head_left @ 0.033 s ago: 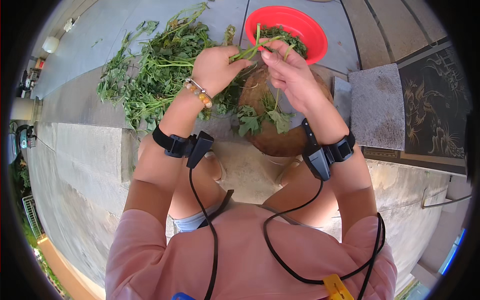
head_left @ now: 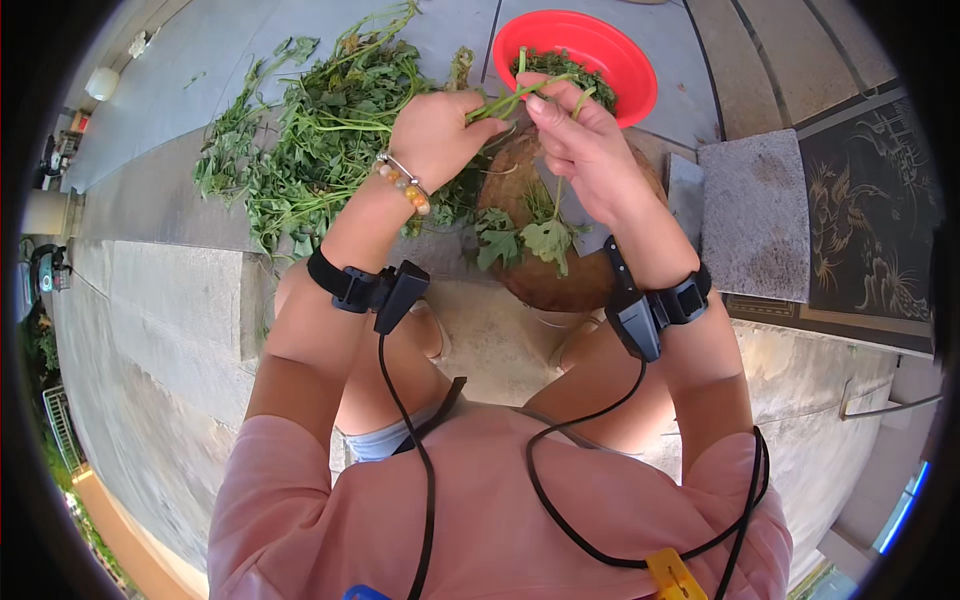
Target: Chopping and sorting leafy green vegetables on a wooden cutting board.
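Just nearer than the bowl (head_left: 640, 90), the left hand (head_left: 437, 138) grips stems (head_left: 502, 103); the right hand (head_left: 582, 140) pinches a leafy stem (head_left: 558, 193). Its hanging leaf (head_left: 549, 241) shifts slightly, apparently undetached.

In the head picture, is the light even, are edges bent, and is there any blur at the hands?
Head view: mostly soft light, but the right thigh has a very bright patch; head view: paving curves at upper right, inside a black rim; head view: left hand, right hand and stems show no clear motion blur.

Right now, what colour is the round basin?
The basin is bright red, clearest in head view.
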The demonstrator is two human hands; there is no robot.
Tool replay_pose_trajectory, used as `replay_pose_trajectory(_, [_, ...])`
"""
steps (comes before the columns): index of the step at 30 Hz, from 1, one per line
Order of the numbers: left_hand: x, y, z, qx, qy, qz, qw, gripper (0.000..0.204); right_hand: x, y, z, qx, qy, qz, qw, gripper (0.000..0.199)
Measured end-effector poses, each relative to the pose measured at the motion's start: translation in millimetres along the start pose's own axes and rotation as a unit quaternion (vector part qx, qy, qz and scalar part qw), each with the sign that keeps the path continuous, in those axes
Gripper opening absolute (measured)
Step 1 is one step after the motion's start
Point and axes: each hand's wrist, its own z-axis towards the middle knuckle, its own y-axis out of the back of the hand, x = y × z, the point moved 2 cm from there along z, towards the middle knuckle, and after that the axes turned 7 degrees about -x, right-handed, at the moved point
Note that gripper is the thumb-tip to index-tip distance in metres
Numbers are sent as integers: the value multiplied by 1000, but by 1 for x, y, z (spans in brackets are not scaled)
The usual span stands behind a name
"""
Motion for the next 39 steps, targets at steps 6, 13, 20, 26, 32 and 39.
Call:
replay_pose_trajectory(6, [2,-9,-7,-31,-33,-35,998,33,-2,5,2,-32,27,-1,999,21])
replay_pose_trajectory(13, [24,-19,-4,27,37,-131,990,26,-7,8,1,-54,34,1,998,23])
replay_pose_trajectory(20, [12,-17,-6,34,170,-408,897,22,-13,11,4,-51,24,-31,998,30])
replay_pose_trajectory(26, [3,-23,-10,69,239,-449,858,24,-20,3,1,-28,9,-62,998,32])
replay_pose_trajectory(32, [-4,-29,-8,-43,139,-480,865,24,-22,5,3,-60,-1,-74,995,30])
replay_pose_trajectory(39, [-12,-27,-8,111,138,-546,819,26,-22,9,1,-60,-48,-14,997,20])
